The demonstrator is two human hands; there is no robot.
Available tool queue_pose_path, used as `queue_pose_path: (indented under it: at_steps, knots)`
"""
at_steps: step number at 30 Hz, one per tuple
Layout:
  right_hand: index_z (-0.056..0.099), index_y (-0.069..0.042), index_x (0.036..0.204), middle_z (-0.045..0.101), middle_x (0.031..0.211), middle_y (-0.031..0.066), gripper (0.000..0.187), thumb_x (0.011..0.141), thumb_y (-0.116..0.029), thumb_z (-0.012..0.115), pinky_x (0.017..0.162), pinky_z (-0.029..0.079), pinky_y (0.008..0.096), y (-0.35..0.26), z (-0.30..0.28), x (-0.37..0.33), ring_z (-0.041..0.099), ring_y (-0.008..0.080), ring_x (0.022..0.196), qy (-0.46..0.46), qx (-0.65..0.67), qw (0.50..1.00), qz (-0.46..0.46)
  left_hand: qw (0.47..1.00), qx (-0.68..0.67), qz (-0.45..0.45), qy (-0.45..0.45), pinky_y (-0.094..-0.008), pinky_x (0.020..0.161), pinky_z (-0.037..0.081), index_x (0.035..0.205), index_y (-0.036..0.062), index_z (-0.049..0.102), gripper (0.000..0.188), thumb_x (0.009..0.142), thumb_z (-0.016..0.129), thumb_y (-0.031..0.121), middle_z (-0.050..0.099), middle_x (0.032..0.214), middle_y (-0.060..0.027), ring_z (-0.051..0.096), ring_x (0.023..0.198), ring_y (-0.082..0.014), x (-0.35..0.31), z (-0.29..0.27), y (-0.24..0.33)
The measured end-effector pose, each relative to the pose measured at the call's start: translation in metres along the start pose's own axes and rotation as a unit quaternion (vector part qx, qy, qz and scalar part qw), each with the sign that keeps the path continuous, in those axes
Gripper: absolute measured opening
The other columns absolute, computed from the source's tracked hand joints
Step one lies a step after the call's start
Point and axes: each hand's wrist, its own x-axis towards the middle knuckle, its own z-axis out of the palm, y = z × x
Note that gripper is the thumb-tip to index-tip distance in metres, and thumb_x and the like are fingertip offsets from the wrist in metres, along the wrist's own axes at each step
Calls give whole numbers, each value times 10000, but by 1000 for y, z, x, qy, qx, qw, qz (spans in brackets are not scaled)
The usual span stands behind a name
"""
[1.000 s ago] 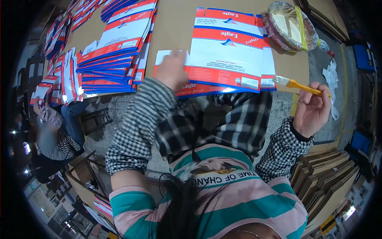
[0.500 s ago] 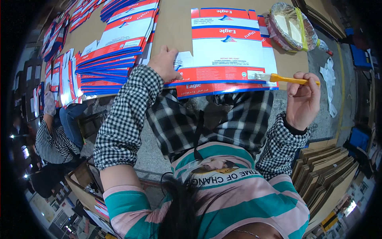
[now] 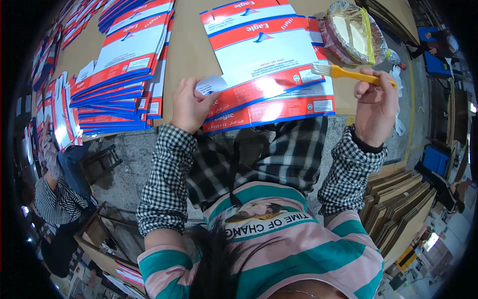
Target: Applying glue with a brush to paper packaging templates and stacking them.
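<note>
A flat printed carton blank point(image 3: 261, 55), red, white and blue, lies tilted in front of me on top of other blanks point(image 3: 279, 110). My left hand point(image 3: 190, 105) pinches its near left flap, which bends up and catches the light. The fingers behind the flap are partly hidden. In my right hand point(image 3: 377, 109) is a paintbrush point(image 3: 353, 74) with a yellow handle, gripped near the handle's end. Its pale bristles point left, over the right end of the blank, and I cannot tell whether they touch it. Beyond the brush stands a plastic-lined bowl point(image 3: 329, 42) holding a whitish substance.
Folded cartons point(image 3: 112, 94) are piled on the table point(image 3: 181, 45) to the left, with more piles behind. At the far left a person in a striped sleeve point(image 3: 57, 199) works at the same table. Flattened brown cardboard point(image 3: 398, 214) stands at my right, below table height.
The top blank has turned, its left side now nearer me, and its near left flap has lifted in my left hand. The brush has shifted slightly relative to the blank. My view has shifted too.
</note>
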Motion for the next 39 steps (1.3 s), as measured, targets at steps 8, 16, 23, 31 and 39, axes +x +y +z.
queue_pose_path:
  at_steps: [8,16,23,31,39]
  knots:
    - [489,8,941,615,894,189,129,910,-110,448,599,476,271,64,58,-6,591,171,634,-91,41,986,135,934,-237,-126,237,-253,561,455,739,-28,594,181,758,682,129,547,767,-83,539,605,-139,1,44,-13]
    - [480,0,949,614,904,189,129,914,-117,439,633,495,265,101,84,1,601,164,666,-120,7,973,197,920,-276,-111,253,-244,599,483,810,-29,578,96,740,624,18,558,872,-99,578,678,-139,-10,41,2]
    - [489,-8,919,620,883,172,122,906,-112,427,610,478,245,117,92,11,577,143,623,-169,-8,962,216,938,-245,-64,238,-252,637,513,878,-40,559,164,724,612,-19,543,961,-132,594,748,-164,-16,38,0]
    - [497,-11,910,621,868,169,120,903,-106,424,592,475,246,127,97,16,563,132,601,-199,-36,951,232,941,-250,-68,217,-214,668,453,937,-26,561,191,749,586,-44,526,1021,-112,538,788,-113,-19,34,3]
    - [491,-7,916,619,869,175,115,900,-93,417,589,477,250,129,93,16,561,135,602,-211,-18,943,257,947,-242,-80,196,-214,661,450,936,-28,558,197,742,572,-57,521,1033,-119,530,757,-107,-21,31,5]
